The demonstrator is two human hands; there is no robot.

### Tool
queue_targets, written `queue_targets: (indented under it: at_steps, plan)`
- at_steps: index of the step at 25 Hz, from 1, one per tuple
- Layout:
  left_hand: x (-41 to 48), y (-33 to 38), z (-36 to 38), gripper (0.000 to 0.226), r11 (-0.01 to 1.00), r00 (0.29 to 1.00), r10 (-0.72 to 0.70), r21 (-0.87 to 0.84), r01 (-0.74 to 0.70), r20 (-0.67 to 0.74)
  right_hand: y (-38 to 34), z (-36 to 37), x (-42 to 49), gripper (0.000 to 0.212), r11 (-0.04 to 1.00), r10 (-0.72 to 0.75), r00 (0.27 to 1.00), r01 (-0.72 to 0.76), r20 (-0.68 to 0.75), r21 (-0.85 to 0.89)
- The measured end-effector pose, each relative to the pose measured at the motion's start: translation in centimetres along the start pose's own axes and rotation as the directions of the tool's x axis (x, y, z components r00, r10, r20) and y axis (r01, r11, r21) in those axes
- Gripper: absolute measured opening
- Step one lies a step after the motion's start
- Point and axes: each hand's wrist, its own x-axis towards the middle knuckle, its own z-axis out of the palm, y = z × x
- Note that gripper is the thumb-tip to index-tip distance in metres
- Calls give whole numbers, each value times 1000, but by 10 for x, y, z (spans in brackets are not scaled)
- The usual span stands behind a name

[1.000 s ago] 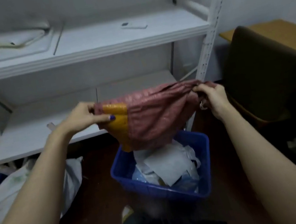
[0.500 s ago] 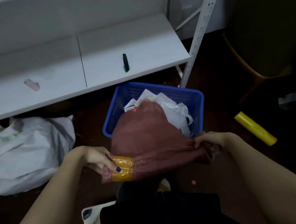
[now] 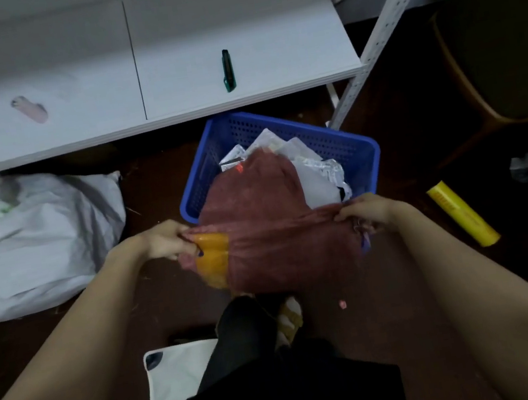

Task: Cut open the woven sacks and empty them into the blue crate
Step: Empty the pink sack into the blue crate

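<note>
Left hand and right hand pinch the limp red woven sack over the part-filled blue perforated plastic crate; a bulging white sack looks unopened.

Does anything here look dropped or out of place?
A yellow roll lies loose on the floor right of the blue crate, and a small pink scrap sits near the person's feet. Both look dropped.
</note>
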Motion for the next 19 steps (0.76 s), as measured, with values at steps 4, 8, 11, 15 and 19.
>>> queue_targets:
  at_steps: [4, 8, 11, 15, 19]
  plan:
    - [57, 13, -47, 8, 979, 934, 116, 196, -51, -338, -64, 0, 51, 19, 993, -115, 967, 117, -229, -5]
    - [114, 30, -90, 13, 985, 845, 118, 168, -34, -522, -120, -3, 99, 13, 977, -201, 905, 212, -376, -11]
    - [152, 42, -117, 25, 988, 774, 117, 155, -25, -623, -158, -8, 123, 24, 964, -243, 846, 265, -476, -21]
    - [203, 45, -133, 47, 990, 777, 138, 116, -84, -615, -187, -5, 160, 67, 919, -367, 824, 394, -431, -30]
    - [243, 15, -96, 58, 999, 897, 19, 38, -2, -442, -161, 24, 205, 74, 961, -273, 908, 271, -317, -52]
